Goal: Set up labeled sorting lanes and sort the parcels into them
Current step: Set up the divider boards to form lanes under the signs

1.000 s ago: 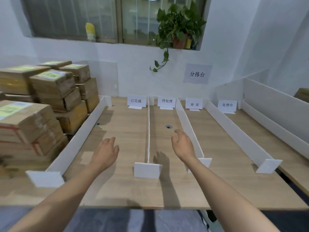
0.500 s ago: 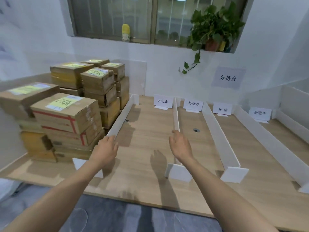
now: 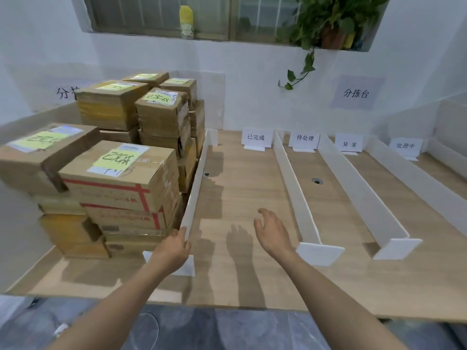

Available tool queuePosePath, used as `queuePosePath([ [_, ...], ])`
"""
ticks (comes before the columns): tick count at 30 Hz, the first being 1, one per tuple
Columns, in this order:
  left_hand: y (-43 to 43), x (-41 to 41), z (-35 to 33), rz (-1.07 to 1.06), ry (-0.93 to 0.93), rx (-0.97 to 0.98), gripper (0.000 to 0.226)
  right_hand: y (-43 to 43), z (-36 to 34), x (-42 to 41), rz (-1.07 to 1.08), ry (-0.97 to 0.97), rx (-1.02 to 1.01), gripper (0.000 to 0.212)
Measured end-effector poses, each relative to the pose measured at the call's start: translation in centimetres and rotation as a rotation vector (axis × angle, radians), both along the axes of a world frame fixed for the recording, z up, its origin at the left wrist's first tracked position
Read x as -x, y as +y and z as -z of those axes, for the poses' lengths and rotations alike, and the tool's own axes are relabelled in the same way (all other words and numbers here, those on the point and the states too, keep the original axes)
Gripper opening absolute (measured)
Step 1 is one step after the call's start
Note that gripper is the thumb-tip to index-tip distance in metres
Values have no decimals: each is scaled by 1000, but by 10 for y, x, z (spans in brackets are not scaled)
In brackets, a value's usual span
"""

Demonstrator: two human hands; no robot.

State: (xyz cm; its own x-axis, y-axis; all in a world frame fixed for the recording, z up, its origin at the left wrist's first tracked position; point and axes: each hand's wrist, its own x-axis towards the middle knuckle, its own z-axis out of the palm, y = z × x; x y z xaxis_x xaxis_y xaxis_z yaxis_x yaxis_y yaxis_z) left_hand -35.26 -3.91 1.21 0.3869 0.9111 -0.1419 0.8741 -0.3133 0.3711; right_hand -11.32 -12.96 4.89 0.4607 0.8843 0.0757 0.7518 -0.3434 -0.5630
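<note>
Stacked cardboard parcels fill the table's left side; the nearest parcel (image 3: 121, 175) carries a yellow handwritten note. White dividers split the wooden table (image 3: 242, 188) into lanes, each with a white label card at the back: one card (image 3: 256, 137), a second card (image 3: 305, 138), a third card (image 3: 350, 144), a fourth card (image 3: 405, 145). My left hand (image 3: 171, 250) is open, its fingers at the near end of the leftmost divider (image 3: 195, 188). My right hand (image 3: 273, 232) hovers open over the first lane, holding nothing.
A second divider (image 3: 293, 195) and a third divider (image 3: 358, 195) run front to back, with flat white feet at the near ends. A potted plant (image 3: 328, 24) hangs from the window sill. The table's front edge lies just below my forearms.
The view has swung left, bringing the parcel stack nearer the middle. My left hand moved to the near end of the leftmost divider. My right hand stayed over the first lane.
</note>
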Motion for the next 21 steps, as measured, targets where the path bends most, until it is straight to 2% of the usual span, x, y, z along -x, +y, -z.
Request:
queuePosePath([
  [2, 7, 3, 4, 106, -71, -38, 52, 3, 6, 5, 40, -2, 22, 44],
  [3, 21, 3, 21, 168, 25, 0, 49, 4, 8, 7, 56, -4, 34, 43],
  [5, 40, 4, 53, 302, 15, -182, 42, 4, 11, 8, 81, -7, 52, 43],
  [7, 46, 2, 61, 408, 113, -134, 35, 5, 13, 6, 102, -15, 65, 43],
  [8, 45, 0, 58, 413, 133, -51, 31, 5, 13, 4, 112, -19, 72, 42],
  [10, 52, 4, 50, 283, 23, 135, 22, 8, 14, 0, 123, -24, 81, 42],
  [11, 47, 0, 44, 175, -46, 235, 31, 9, 15, -3, 127, -24, 85, 42],
  [12, 44, -4, 37, -7, -243, 258, 41, 10, 16, -5, 130, -23, 89, 42],
  [13, 49, -7, 36, -95, -188, 173, 44, 11, 17, -8, 131, -27, 88, 42],
  [15, 53, -12, 36, -14, 14, 122, 43, 14, 18, -15, 130, -42, 86, 42],
  [17, 52, -15, 28, 34, 126, 159, 43, 18, 15, -22, 133, -65, 93, 42],
  [21, 62, -18, 41, -59, 98, 186, 46, 24, 12, -39, 111, -79, 62, 42],
])
